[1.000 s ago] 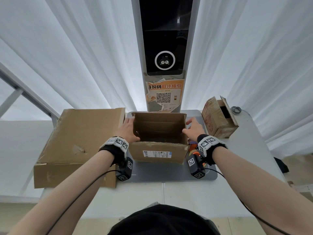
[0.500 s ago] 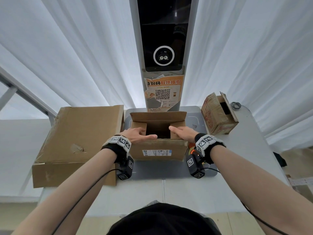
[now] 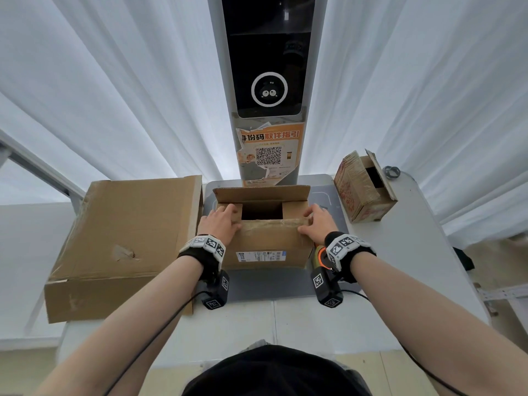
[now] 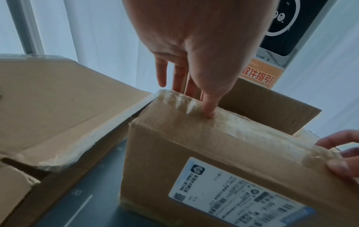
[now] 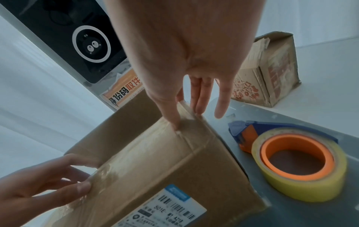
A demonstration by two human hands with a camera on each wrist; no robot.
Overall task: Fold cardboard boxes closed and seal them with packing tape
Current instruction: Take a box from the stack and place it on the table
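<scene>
On the grey mat at mid-tabletop (image 3: 428, 252): one cardboard box (image 3: 265, 244), near flap pinched at each end by left hand (image 3: 220, 222) and right hand (image 3: 315, 221). Tape roll (image 5: 299, 165) just beside. Risk: old crinkled tape may spring the flap open.

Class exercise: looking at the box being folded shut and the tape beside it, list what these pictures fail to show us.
- Box contents: head view, opening dark.
- Shipping label text: all views, too small or blurred.
- Tape dispenser: head view, mostly hidden behind right hand and wrist.
- Left hand fingertips: left wrist view, behind the near flap.
</scene>
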